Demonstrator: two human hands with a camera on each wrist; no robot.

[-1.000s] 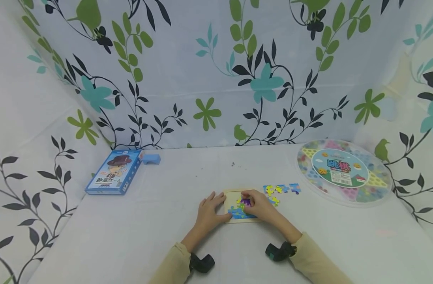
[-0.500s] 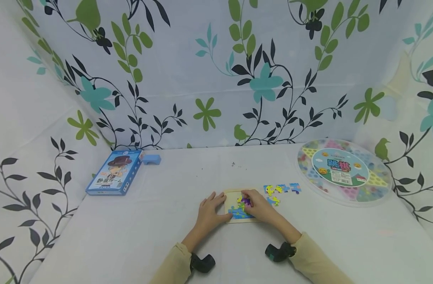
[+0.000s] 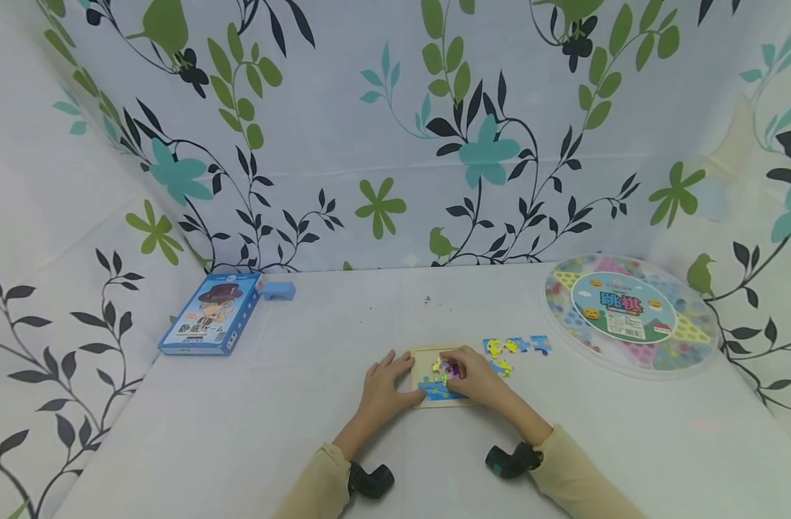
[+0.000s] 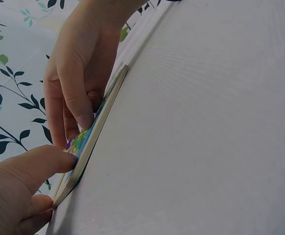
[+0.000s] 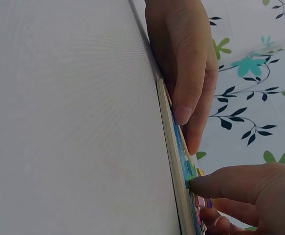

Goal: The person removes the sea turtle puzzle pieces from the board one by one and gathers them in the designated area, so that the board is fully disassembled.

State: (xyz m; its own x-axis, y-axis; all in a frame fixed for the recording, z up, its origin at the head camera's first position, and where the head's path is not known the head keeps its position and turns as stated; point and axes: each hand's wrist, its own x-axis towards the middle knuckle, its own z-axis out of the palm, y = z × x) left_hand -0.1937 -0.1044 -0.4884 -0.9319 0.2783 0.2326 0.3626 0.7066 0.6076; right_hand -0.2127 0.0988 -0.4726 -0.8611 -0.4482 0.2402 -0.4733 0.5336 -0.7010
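Note:
A wooden puzzle tray [image 3: 443, 405] lies on the table with joined blue pieces [image 3: 437, 391] along its front. My left hand [image 3: 383, 389] rests at the tray's left side, thumb on its front left corner and fingers spread. The right hand [image 3: 478, 376] pinches a purple piece [image 3: 452, 370] over the tray's right part, beside some yellow and green pieces. In the right wrist view, the right hand's thumb [image 5: 220, 182] lies at the puzzle surface; its fingertips are partly hidden. The left wrist view shows the left thumb [image 4: 47, 161] on the tray's edge.
Several loose blue and yellow pieces [image 3: 515, 345] lie right of the tray. Farther right is a round board-game case [image 3: 622, 306]. At the back left are a blue game box [image 3: 207, 317] and a small blue block [image 3: 279, 290]. A patterned cloth hangs behind the table.
The purple piece under the right fingers has tilted slightly and looks paler. Both hands stay in nearly the same place.

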